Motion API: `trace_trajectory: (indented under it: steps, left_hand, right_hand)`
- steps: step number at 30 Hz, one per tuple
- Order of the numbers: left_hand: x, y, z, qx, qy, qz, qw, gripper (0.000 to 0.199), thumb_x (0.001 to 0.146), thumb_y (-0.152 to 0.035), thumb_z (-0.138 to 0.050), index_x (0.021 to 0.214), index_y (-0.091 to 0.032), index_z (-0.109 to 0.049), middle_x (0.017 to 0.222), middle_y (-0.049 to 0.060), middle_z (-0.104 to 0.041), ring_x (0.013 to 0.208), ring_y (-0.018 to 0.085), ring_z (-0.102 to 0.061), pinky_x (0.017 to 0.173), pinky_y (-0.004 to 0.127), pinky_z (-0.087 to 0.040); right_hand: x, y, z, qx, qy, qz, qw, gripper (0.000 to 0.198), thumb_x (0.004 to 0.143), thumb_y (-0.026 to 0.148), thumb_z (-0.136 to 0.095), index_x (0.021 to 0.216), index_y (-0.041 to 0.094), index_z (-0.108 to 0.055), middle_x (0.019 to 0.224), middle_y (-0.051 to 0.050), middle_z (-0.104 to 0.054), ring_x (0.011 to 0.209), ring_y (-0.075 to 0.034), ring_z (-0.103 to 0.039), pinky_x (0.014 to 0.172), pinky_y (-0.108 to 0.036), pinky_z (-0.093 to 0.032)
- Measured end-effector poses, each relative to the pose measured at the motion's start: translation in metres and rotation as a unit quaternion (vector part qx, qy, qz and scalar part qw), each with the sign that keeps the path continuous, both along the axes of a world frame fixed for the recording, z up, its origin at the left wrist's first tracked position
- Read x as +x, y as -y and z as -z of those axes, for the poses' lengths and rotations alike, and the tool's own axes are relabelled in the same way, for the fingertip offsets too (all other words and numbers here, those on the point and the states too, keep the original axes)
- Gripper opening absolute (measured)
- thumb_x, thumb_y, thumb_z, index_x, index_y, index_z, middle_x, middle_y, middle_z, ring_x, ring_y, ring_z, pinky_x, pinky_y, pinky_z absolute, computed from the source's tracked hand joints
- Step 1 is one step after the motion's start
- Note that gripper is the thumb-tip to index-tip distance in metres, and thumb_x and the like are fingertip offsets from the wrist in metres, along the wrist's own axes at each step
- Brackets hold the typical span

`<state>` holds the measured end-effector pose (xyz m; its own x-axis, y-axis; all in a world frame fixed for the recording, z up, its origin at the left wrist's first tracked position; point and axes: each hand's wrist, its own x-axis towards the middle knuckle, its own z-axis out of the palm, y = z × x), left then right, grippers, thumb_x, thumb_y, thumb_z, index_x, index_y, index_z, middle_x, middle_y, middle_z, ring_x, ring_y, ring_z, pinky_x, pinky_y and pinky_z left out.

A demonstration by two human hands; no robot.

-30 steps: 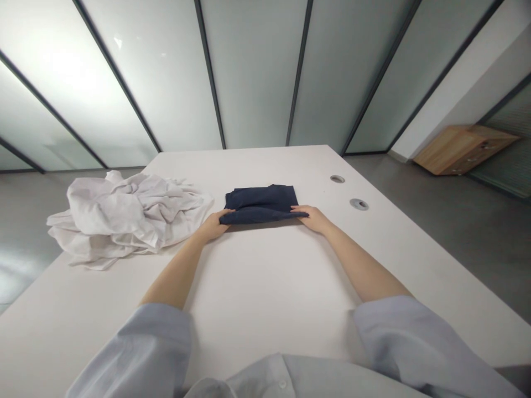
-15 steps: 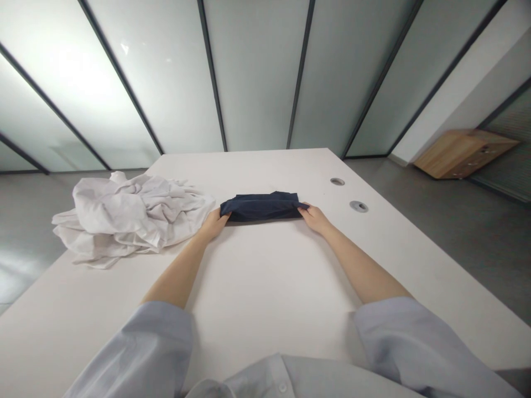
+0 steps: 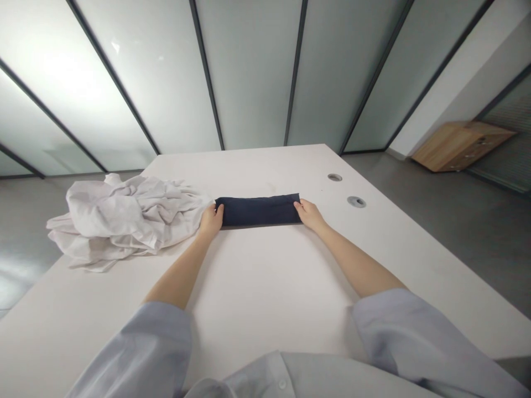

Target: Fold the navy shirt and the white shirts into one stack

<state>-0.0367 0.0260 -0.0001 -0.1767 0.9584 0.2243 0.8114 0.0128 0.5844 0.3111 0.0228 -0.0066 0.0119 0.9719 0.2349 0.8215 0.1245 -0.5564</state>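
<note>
The left hand point(image 3: 212, 220) pinches one short end of the cloth point(image 3: 260, 211), thumb laid over the face turned to the wearer; the right hand point(image 3: 311, 214) grips the opposite end the same way. Between them the cloth is drawn into a smooth, matt navy band, folded to a neat rectangle with nearly straight edges. Its long axis runs left to right, across the wearer's view, the short ends pointing at the two hands. It is at the middle of the table point(image 3: 265, 276), a thin dark shadow along its lower edge; whether that edge touches the top cannot be told.

Just left of the left hand lies the pile point(image 3: 133, 215), soft white fabric in loose, rounded creases, spilling over the table's left side. Two round grommets point(image 3: 357, 202) are set in the smooth, pale top on the right. Beyond stand frosted glass panels point(image 3: 253, 72) in dark, slim frames and, far right, a wood-grained cabinet point(image 3: 452, 146).
</note>
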Motion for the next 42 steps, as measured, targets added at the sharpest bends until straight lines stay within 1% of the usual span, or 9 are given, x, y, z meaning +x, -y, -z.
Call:
trace_trajectory:
  steps: [10,13,16,19,23,27,31,35,42]
  left_hand:
    - [0.006,0.003,0.001,-0.008,-0.01,-0.052,0.999,0.035,0.09,-0.044,-0.046,0.112,-0.018,-0.057,0.095,0.012,-0.07,0.093,0.029,-0.066,0.081,0.038,-0.048]
    - [0.004,0.004,0.003,0.037,0.02,-0.042,0.998,0.038,0.087,-0.04,-0.051,0.118,-0.018,-0.053,0.096,0.01,-0.069,0.092,0.026,-0.065,0.083,0.039,-0.049]
    - [0.004,0.009,-0.001,0.124,0.005,-0.032,0.992,0.04,0.084,-0.033,-0.053,0.122,-0.018,-0.051,0.115,0.013,-0.063,0.109,0.027,-0.058,0.096,0.041,-0.044]
    - [0.013,0.018,-0.013,0.17,-0.036,0.034,0.984,0.041,0.085,-0.029,-0.051,0.124,-0.017,-0.052,0.127,0.015,-0.057,0.124,0.029,-0.048,0.108,0.043,-0.035]
    - [0.043,0.025,-0.027,0.126,-0.098,0.16,0.974,0.04,0.088,-0.035,-0.051,0.124,-0.019,-0.057,0.134,0.014,-0.055,0.128,0.033,-0.044,0.11,0.046,-0.03]
    - [0.078,0.016,-0.023,0.078,-0.15,0.184,0.968,0.047,0.09,-0.041,-0.047,0.131,-0.018,-0.055,0.144,0.015,-0.048,0.135,0.035,-0.037,0.111,0.051,-0.025]
    - [0.093,0.002,-0.009,0.038,-0.181,0.162,0.969,0.048,0.093,-0.04,-0.04,0.133,-0.018,-0.054,0.142,0.016,-0.051,0.136,0.036,-0.038,0.112,0.055,-0.021]
    - [0.086,-0.005,-0.002,0.02,-0.173,0.14,0.975,0.054,0.09,-0.052,-0.043,0.128,-0.018,-0.058,0.135,0.018,-0.056,0.133,0.039,-0.04,0.111,0.058,-0.02]
    - [0.046,-0.011,0.008,-0.002,-0.114,0.061,0.992,0.062,0.085,-0.065,-0.046,0.124,-0.017,-0.059,0.132,0.022,-0.057,0.129,0.039,-0.045,0.109,0.058,-0.025]
  right_hand:
    - [-0.012,0.006,-0.006,-0.035,0.128,0.096,0.987,0.037,0.098,0.042,-0.037,0.09,0.021,-0.067,0.089,-0.012,-0.072,0.084,-0.025,-0.064,0.067,-0.03,-0.04]
    - [-0.01,0.005,-0.001,-0.018,0.108,0.105,0.988,0.032,0.096,0.043,-0.042,0.096,0.022,-0.067,0.086,-0.01,-0.071,0.082,-0.024,-0.064,0.067,-0.03,-0.042]
    - [-0.005,0.002,0.006,0.026,0.061,0.097,0.993,0.03,0.093,0.04,-0.046,0.108,0.021,-0.064,0.092,-0.009,-0.07,0.086,-0.024,-0.062,0.073,-0.032,-0.045]
    - [0.0,-0.002,0.005,0.098,0.036,0.075,0.992,0.036,0.092,0.035,-0.043,0.119,0.016,-0.059,0.108,-0.014,-0.066,0.099,-0.027,-0.059,0.086,-0.038,-0.045]
    - [-0.011,-0.002,-0.011,0.148,0.084,-0.009,0.985,0.038,0.093,0.029,-0.04,0.12,0.012,-0.06,0.119,-0.018,-0.062,0.111,-0.03,-0.053,0.098,-0.043,-0.039]
    - [-0.05,-0.002,-0.027,0.119,0.146,-0.106,0.976,0.042,0.096,0.03,-0.036,0.127,0.013,-0.059,0.13,-0.015,-0.059,0.125,-0.028,-0.047,0.106,-0.041,-0.033]
    - [-0.087,-0.008,-0.023,0.051,0.207,-0.145,0.966,0.049,0.099,0.039,-0.034,0.142,0.018,-0.047,0.149,-0.012,-0.045,0.139,-0.029,-0.034,0.112,-0.043,-0.026]
    - [-0.095,-0.017,-0.009,-0.02,0.224,-0.127,0.966,0.054,0.101,0.046,-0.029,0.145,0.018,-0.044,0.148,-0.013,-0.046,0.137,-0.028,-0.039,0.111,-0.045,-0.027]
    - [-0.068,-0.021,-0.001,-0.029,0.224,-0.104,0.969,0.06,0.099,0.053,-0.029,0.144,0.016,-0.045,0.149,-0.013,-0.045,0.138,-0.028,-0.037,0.112,-0.043,-0.026]
